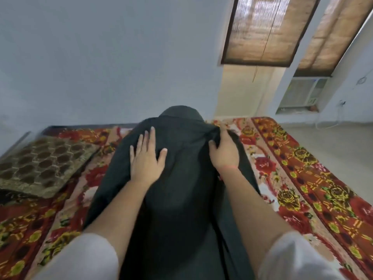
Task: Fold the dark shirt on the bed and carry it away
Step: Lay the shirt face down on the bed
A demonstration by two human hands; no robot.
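Observation:
The dark shirt lies spread lengthwise along the middle of the bed, collar end at the far side. My left hand presses flat on its upper part with straight, spread fingers. My right hand grips a bunched fold of the shirt's right shoulder edge, its fingertips hidden in the cloth. Both forearms reach out over the shirt.
The bed carries a red and yellow floral cover. A brown patterned pillow lies at the left. The wall stands right behind the bed. At the right are pale floor, a window air conditioner and blinds.

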